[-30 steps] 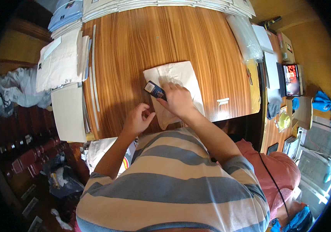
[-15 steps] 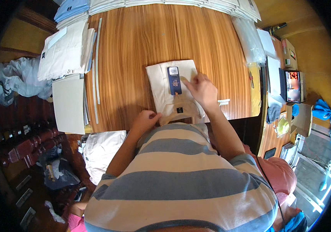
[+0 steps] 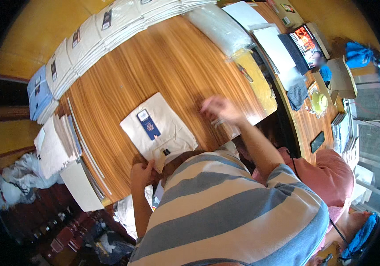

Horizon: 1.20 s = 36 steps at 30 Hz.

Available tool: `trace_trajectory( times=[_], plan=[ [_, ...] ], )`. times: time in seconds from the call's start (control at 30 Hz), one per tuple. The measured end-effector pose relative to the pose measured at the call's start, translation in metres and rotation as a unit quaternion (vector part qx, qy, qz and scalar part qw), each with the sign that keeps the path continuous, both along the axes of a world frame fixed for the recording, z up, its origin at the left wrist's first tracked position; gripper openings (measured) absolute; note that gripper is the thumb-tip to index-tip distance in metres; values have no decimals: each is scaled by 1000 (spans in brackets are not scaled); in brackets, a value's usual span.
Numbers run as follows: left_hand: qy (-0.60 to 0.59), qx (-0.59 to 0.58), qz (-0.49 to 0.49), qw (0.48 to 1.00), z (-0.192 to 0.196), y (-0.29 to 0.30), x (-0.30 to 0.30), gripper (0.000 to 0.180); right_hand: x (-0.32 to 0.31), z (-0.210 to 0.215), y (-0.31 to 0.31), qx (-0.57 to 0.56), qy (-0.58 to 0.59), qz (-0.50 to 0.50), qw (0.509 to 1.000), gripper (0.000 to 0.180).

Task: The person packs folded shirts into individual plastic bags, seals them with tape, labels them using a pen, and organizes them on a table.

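Observation:
A folded cream shirt [image 3: 172, 126] lies tilted on the wooden table, its collar end toward me. On it rests a dark blue hang tag [image 3: 148, 124] with a white label at one end. A small black neck label shows inside the collar. My left hand [image 3: 141, 174] is at the collar's left edge, thumb and fingers closed on the cloth. To the right of the shirt, apart from it, my right hand [image 3: 222, 109] hovers over the table, somewhat blurred. Its fingers look loosely spread, with nothing visible in them. Small white pieces [image 3: 217, 122] lie just below that hand.
Stacks of folded cream shirts [image 3: 97, 35] line the far edge, with a blue stack [image 3: 40, 95] at the left end. Clear plastic bags [image 3: 221, 31] lie at the far right, near a cutter [image 3: 245, 73]. Beyond the gap, a side table holds a laptop [image 3: 303, 46]. A person in pink [image 3: 321, 170] sits at my right.
My view has turned to the right, so the table appears slanted. My right hand has lifted off beside the tag and moved right of the shirt. The left hand stays at the collar.

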<state>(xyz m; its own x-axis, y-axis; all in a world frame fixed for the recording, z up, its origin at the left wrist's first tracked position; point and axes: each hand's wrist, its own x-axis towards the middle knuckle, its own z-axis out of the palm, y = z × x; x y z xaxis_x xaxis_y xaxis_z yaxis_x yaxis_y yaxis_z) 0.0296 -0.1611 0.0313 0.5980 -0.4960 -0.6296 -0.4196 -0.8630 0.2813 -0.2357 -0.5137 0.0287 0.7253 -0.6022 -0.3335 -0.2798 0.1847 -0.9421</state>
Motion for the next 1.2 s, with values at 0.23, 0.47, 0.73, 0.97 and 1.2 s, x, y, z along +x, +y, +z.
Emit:
trace_trajectory(
  times=[0.23,0.47,0.73,0.97,1.2],
  plan=[
    [-238,-77,34,968,93,-110,-22,59,-69,-17,-234,-387,192,-395,810,45],
    [-144,-198,15,970,113,-187,-86,48,-36,-5,-315,-559,48,-58,825,54],
    [-55,-332,-8,942,106,-204,-100,46,30,110,-265,-637,89,17,765,24],
    [-68,-485,-92,867,111,-217,-83,123,49,227,-184,-456,125,148,869,20],
    [70,-546,-125,826,78,-210,-78,137,36,169,-94,-369,130,192,900,23]
  ],
)
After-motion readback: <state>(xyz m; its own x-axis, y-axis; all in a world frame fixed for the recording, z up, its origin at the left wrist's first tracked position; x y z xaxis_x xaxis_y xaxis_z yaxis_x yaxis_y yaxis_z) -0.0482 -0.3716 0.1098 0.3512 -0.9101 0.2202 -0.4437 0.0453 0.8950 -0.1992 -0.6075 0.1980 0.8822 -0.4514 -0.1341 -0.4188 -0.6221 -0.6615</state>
